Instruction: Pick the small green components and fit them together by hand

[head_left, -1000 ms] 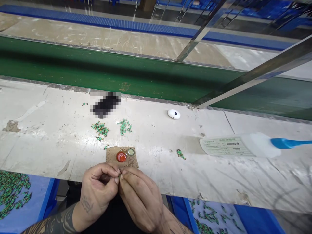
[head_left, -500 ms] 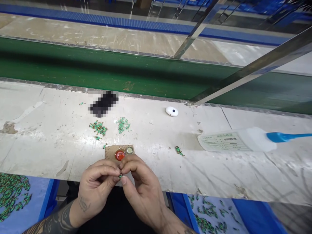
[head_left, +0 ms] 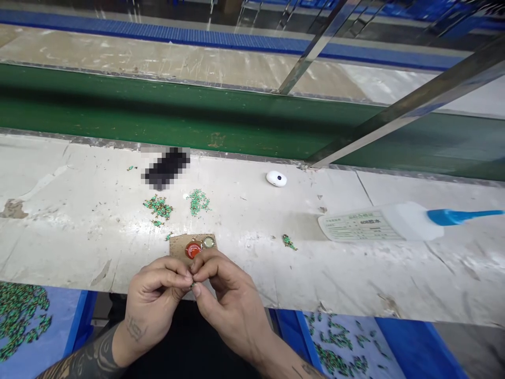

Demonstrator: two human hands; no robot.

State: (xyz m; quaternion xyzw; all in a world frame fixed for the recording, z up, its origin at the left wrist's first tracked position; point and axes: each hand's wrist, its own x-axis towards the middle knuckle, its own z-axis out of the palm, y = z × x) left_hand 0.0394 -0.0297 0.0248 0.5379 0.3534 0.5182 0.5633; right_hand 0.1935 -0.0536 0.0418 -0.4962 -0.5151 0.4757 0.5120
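Note:
My left hand (head_left: 155,300) and my right hand (head_left: 231,300) meet at the front edge of the bench, fingertips pinched together. Between them is a tiny green piece (head_left: 193,285), mostly covered by the fingers, so its exact kind cannot be made out. Just beyond the fingertips lies a piece of brown cardboard (head_left: 177,246) bearing a red round dish (head_left: 193,249) and a small pale round cap (head_left: 209,242). Farther back are a pile of green and brown small pieces (head_left: 158,207) and a pile of smaller green bits (head_left: 198,202).
A white bottle with blue nozzle (head_left: 379,223) lies at the right. A white oval device (head_left: 276,179) sits toward the back, near a metal post (head_left: 355,137). A small green cluster (head_left: 289,242) lies mid-bench. Blue trays (head_left: 73,326) of green pieces flank me below the bench.
My fingers have shifted slightly around the small green piece, which is now more covered. The view has moved a little; the things on the bench stay in place.

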